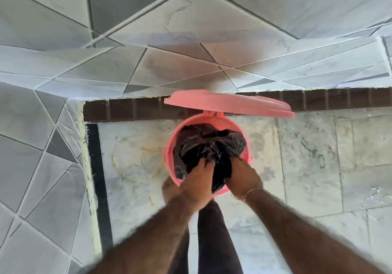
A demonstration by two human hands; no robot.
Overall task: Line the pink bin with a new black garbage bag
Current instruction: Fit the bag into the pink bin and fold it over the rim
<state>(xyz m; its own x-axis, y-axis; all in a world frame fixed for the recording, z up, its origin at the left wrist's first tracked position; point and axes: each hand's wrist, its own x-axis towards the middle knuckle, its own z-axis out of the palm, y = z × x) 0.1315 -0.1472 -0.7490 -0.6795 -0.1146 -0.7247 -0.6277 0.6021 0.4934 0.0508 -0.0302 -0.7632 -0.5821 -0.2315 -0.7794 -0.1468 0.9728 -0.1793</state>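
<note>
The pale, grey-veined marble floor (297,157), stained with a faint yellowish ring, carries a round pink plastic bin (169,157) near the wall. A bare foot (168,190) stands on the floor just beside the bin's near side.

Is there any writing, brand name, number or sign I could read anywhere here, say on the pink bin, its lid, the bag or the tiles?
None can be read.
Round pink plastic bin: no label or brand on the wall that shows.
Raised pink plastic lid: plain, no text.
Crumpled black plastic garbage bag: only glossy folds, no print.
Grey tiled wall and marble floor: lines, veins and stains only.
Left hand and right hand: blurred, nothing written; a thin bracelet carries no legible mark.
</note>
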